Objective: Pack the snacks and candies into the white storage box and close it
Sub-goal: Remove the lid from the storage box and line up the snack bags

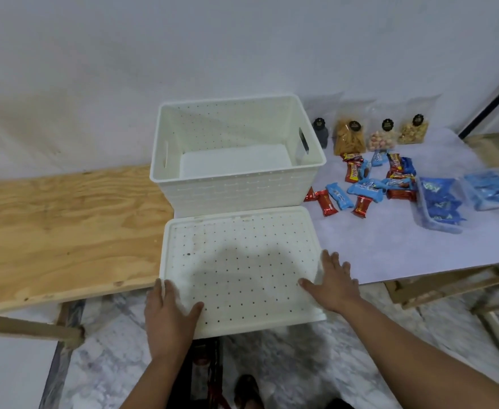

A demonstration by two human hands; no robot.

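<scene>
The white storage box stands open and empty at the table's middle, handle slots in its sides. Its perforated white lid lies flat in front of it, overhanging the table's near edge. My left hand grips the lid's near left corner. My right hand holds its right edge, fingers spread over the rim. To the right of the box lie several red and blue candy wrappers. Behind them stand clear snack bags with black labels. Two clear packs of blue snacks lie further right.
The left half of the table is bare plywood; the right half is covered by a white sheet. A white wall rises right behind the box. Below the near edge are a marble floor and wooden table legs.
</scene>
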